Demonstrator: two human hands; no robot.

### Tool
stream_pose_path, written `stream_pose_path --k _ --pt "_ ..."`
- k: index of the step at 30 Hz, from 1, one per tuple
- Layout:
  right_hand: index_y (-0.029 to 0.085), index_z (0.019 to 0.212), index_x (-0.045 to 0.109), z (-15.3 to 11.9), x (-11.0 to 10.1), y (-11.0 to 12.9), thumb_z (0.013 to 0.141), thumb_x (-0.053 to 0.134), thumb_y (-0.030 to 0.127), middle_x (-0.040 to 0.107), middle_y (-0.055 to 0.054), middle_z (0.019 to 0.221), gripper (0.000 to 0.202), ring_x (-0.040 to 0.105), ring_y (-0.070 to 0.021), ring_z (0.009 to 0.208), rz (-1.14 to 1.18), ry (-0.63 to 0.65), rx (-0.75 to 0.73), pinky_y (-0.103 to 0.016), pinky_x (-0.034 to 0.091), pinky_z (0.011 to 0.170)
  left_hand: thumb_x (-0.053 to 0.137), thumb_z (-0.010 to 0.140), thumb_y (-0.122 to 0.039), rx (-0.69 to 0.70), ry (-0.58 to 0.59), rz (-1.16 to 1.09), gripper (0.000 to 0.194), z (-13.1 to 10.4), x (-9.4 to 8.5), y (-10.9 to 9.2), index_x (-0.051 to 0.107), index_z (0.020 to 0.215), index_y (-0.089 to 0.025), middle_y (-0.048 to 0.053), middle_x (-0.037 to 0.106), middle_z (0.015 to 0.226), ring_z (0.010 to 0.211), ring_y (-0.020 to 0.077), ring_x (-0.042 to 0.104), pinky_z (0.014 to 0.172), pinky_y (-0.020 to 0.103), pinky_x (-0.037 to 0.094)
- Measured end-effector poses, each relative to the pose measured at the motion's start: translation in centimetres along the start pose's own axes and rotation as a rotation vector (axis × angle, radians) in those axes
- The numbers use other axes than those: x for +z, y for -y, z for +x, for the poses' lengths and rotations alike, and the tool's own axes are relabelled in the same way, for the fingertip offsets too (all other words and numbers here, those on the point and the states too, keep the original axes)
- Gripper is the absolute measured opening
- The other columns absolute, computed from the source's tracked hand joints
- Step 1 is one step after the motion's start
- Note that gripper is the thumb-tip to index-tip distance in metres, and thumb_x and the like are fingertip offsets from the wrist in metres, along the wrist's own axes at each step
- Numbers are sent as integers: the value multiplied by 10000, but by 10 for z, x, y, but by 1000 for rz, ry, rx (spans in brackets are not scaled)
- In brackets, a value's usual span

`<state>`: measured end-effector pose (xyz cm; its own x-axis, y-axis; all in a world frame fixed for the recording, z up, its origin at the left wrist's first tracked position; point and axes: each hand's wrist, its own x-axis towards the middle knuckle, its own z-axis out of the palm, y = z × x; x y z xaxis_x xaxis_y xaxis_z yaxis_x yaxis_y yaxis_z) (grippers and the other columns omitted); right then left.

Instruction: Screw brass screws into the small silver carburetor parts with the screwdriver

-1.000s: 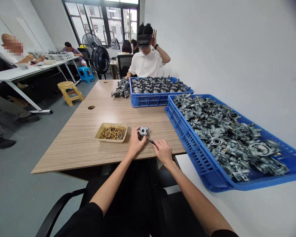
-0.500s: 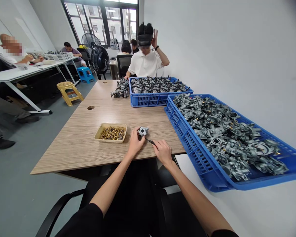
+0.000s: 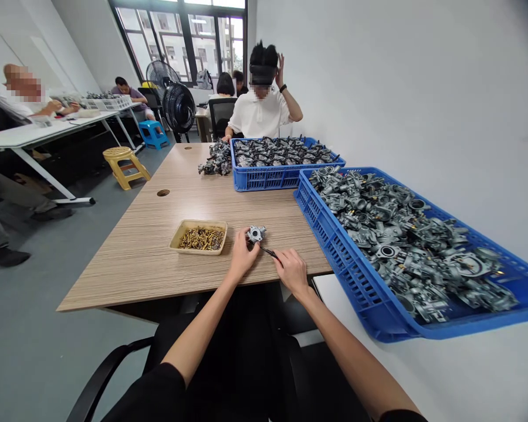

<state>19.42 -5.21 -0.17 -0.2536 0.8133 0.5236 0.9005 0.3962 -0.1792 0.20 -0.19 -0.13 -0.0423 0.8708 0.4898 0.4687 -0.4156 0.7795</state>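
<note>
- Within the partly curled left hand (image 3: pixel 242 255): a metal casting (image 3: pixel 256 234), held.
- Right of that hand: the right hand (image 3: pixel 292 269), closed around a slim dark tool (image 3: pixel 270 252).
- Left of the left hand: a tray (image 3: pixel 198 252) of brass pieces (image 3: pixel 201 238).

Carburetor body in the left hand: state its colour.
The carburetor body is silver-grey, seen best in the head view.

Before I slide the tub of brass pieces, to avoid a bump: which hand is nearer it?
Left. The left hand is just right of the tub; the right hand is farther right, holding a tool.
</note>
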Motion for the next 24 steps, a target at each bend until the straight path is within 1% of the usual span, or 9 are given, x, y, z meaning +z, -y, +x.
stream_pose_path --k 13,24 --pt "224 1172 731 0 2 -1 1021 545 285 737 -75 938 247 595 -223 905 25 -3 11 -324 444 790 633 884 -192 8 4 -2 456 0 0 0 495 1318 -215 117 575 1206 1093 244 603 924 390 526" --pt "223 1168 732 0 0 0 1014 573 279 748 -66 942 228 599 -222 898 5 2 13 -318 443 784 635 881 -184 0 -2 -3 458 0 -1 -3 499 1317 -210 115 575 1205 1080 237 608 925 387 524"
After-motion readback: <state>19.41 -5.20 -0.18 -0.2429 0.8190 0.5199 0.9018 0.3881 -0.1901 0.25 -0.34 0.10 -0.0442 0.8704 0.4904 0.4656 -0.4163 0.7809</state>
